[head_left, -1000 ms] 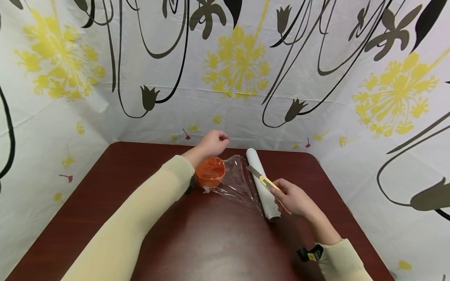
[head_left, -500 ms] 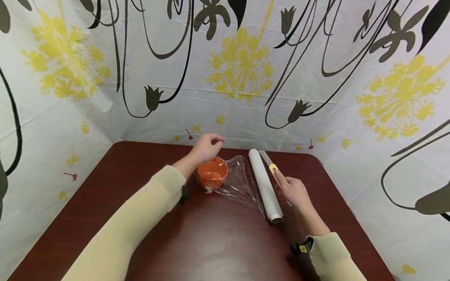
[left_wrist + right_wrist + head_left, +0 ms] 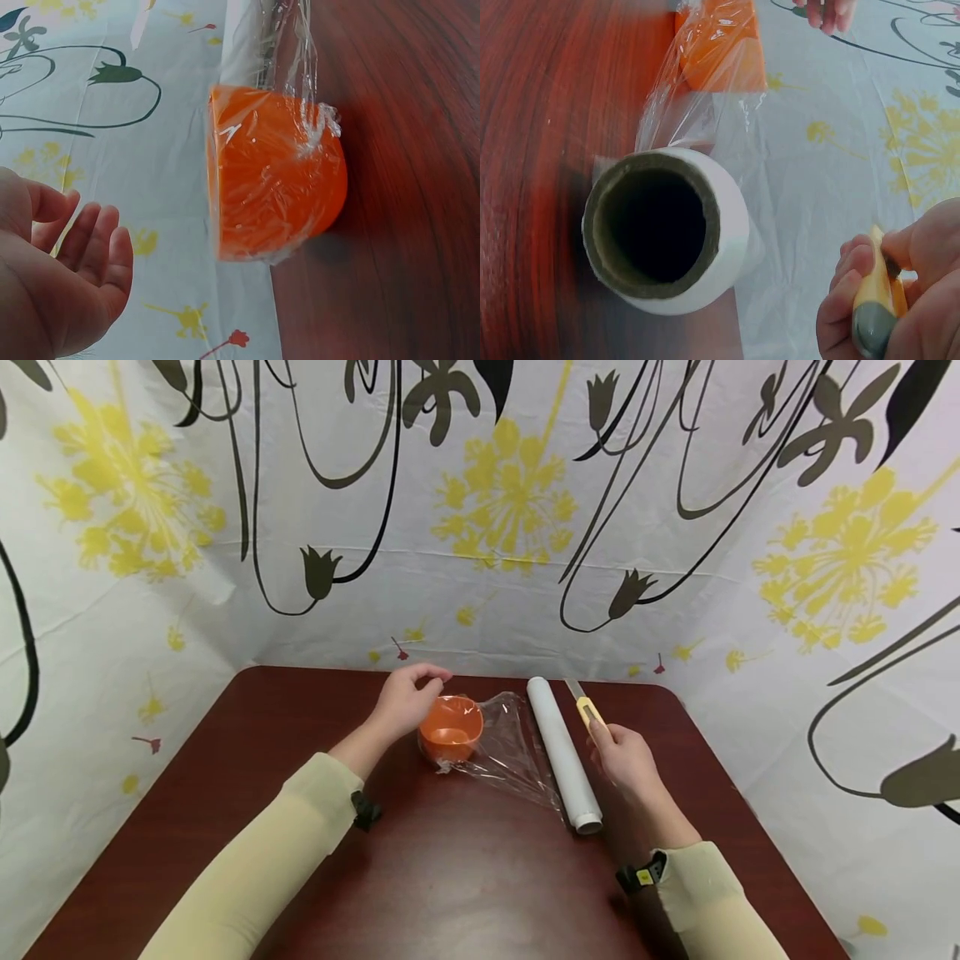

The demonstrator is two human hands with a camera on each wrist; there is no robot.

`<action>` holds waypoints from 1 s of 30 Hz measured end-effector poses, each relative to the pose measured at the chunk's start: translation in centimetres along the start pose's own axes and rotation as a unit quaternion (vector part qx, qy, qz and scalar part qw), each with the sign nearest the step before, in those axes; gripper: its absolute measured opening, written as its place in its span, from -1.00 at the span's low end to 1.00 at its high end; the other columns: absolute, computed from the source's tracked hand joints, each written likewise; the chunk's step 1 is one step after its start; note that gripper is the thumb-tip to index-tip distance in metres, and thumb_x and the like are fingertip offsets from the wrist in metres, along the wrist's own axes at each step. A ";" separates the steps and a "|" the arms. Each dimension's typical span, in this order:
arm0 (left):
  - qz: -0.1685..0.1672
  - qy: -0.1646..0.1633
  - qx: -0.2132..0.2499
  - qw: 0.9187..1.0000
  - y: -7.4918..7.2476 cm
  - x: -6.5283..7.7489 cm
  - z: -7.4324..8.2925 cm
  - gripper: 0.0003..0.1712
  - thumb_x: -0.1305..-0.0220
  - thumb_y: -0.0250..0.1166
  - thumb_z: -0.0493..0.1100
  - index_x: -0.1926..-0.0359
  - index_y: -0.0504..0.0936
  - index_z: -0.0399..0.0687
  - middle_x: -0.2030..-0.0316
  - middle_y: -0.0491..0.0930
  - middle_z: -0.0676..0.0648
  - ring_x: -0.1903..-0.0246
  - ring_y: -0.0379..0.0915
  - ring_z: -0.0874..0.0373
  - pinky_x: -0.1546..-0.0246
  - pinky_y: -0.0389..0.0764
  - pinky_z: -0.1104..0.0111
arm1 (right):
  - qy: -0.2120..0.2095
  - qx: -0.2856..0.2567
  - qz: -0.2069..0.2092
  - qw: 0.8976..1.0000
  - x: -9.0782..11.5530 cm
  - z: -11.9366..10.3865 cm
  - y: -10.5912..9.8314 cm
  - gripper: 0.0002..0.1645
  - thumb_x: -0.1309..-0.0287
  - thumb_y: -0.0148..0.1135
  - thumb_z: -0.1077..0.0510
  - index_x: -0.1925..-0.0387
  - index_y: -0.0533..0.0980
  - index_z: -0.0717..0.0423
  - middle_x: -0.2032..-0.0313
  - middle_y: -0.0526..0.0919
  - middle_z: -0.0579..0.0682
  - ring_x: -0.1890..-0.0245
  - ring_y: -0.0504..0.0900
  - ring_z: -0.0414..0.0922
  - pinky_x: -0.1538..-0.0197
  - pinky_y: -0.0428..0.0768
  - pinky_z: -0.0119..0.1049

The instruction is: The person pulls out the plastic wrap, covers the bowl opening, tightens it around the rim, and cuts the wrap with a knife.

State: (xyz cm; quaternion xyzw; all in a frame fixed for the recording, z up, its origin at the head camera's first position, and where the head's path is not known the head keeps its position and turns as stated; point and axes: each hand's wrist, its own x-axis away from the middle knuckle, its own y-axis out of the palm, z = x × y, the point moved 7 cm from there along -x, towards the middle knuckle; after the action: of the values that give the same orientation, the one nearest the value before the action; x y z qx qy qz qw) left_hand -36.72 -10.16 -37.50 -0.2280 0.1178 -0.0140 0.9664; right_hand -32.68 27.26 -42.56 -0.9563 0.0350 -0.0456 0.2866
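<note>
An orange bowl (image 3: 452,732) stands near the back of the table, covered in clear plastic wrap (image 3: 512,745). The wrap stretches rightward from it to a white roll of cling film (image 3: 564,756). Just left of the bowl, my left hand (image 3: 405,702) hovers with loosely bent fingers and holds nothing; the left wrist view shows it apart from the wrapped bowl (image 3: 277,176). To the right of the roll, my right hand (image 3: 628,762) grips a yellow utility knife (image 3: 588,712), blade out and pointing away from me. The roll's hollow core (image 3: 652,229) faces the right wrist camera.
The dark red wooden table (image 3: 450,877) has rounded back corners. A white sheet (image 3: 360,635) with a yellow and black flower print hangs around its back and sides. Small black cameras (image 3: 641,875) are strapped to both wrists.
My left hand has moved left and down from above and behind the bowl. My right hand has carried the knife from over the roll to its right side. Bowl and roll stay put.
</note>
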 end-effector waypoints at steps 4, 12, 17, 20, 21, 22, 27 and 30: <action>0.000 -0.013 -0.001 1.000 -0.7 0.5 -0.5 -0.66 -0.66 0.15 -0.12 -0.19 0.80 -0.02 -0.32 0.70 -0.12 0.11 0.57 -0.09 0.22 0.57 0.25 | -0.002 -0.008 -0.001 1.000 -0.1 -0.1 0.1 -0.38 -0.74 -0.04 -0.21 -0.07 0.59 0.29 0.42 0.64 -0.03 0.52 0.49 -0.15 0.50 0.45 -0.27; 0.011 -0.027 0.014 0.999 -1.9 1.2 -1.7 -0.68 -0.67 0.17 -0.13 -0.19 0.79 -0.05 -0.30 0.71 -0.16 -0.25 0.60 -0.08 -0.11 0.68 0.14 | -0.020 -0.008 -0.003 1.000 -0.5 -0.2 0.2 -0.55 -0.77 -0.05 -0.03 -0.20 0.56 0.25 0.30 0.71 0.10 0.49 0.51 -0.17 0.51 0.45 -0.28; 0.015 -0.038 0.031 0.999 -2.4 1.5 -2.4 -0.68 -0.69 0.16 -0.14 -0.21 0.77 -0.09 -0.25 0.73 -0.21 -0.24 0.68 -0.12 -0.19 0.73 0.07 | -0.014 -0.022 0.003 1.000 -1.2 0.7 -0.3 -0.58 -0.78 -0.09 0.05 -0.32 0.50 0.21 0.19 0.71 0.12 0.44 0.53 -0.17 0.53 0.46 -0.31; 0.013 -0.051 0.037 0.998 -2.5 1.6 -2.8 -0.67 -0.69 0.16 -0.14 -0.23 0.76 -0.10 -0.23 0.73 -0.23 -0.22 0.68 -0.13 0.01 0.72 0.24 | -0.007 -0.027 0.001 1.000 -1.8 1.6 -0.7 -0.51 -0.78 -0.13 0.09 -0.51 0.40 0.15 0.01 0.69 0.22 0.30 0.58 -0.10 0.52 0.46 -0.31; 0.012 -0.055 0.039 0.998 -2.6 1.7 -2.9 -0.66 -0.69 0.16 -0.14 -0.24 0.76 -0.10 -0.23 0.73 -0.24 -0.22 0.67 -0.14 0.07 0.68 0.29 | -0.003 -0.027 0.000 1.000 -2.0 2.0 -0.8 -0.48 -0.78 -0.15 0.10 -0.57 0.35 0.13 -0.07 0.67 0.26 0.23 0.59 -0.05 0.52 0.46 -0.31; 0.011 -0.058 0.040 0.998 -2.6 1.7 -3.0 -0.66 -0.70 0.15 -0.14 -0.25 0.75 -0.10 -0.23 0.73 -0.25 -0.22 0.67 -0.14 0.13 0.65 0.33 | -0.001 -0.025 0.000 1.000 -2.2 2.3 -1.0 -0.43 -0.77 -0.17 0.13 -0.64 0.28 0.12 -0.15 0.65 0.29 0.16 0.61 -0.01 0.50 0.47 -0.30; 0.011 -0.065 0.044 0.997 -2.7 1.8 -3.6 -0.66 -0.69 0.14 -0.15 -0.23 0.75 -0.10 -0.21 0.73 -0.24 -0.20 0.66 -0.14 0.25 0.58 0.42 | 0.004 -0.012 0.011 1.000 -3.1 3.9 -2.1 -0.26 -0.68 -0.21 0.25 -0.77 0.03 0.11 -0.47 0.49 0.33 -0.03 0.57 0.11 0.42 0.49 -0.30; 0.016 -0.064 0.042 0.997 -2.8 1.8 -4.2 -0.66 -0.68 0.14 -0.17 -0.22 0.76 -0.13 -0.20 0.73 -0.24 -0.18 0.67 -0.12 0.24 0.58 0.43 | 0.002 -0.013 0.024 1.000 -3.8 4.8 -2.9 -0.23 -0.66 -0.16 0.28 -0.76 -0.02 0.21 -0.48 0.46 0.39 0.09 0.54 0.04 0.42 0.48 -0.30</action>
State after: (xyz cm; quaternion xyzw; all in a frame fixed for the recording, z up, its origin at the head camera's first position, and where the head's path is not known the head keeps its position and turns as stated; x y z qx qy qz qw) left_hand -35.87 -14.62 -40.26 -0.1857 0.0589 0.0108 0.9808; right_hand -35.87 32.64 -45.26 -0.9588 0.0588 -0.0408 0.2749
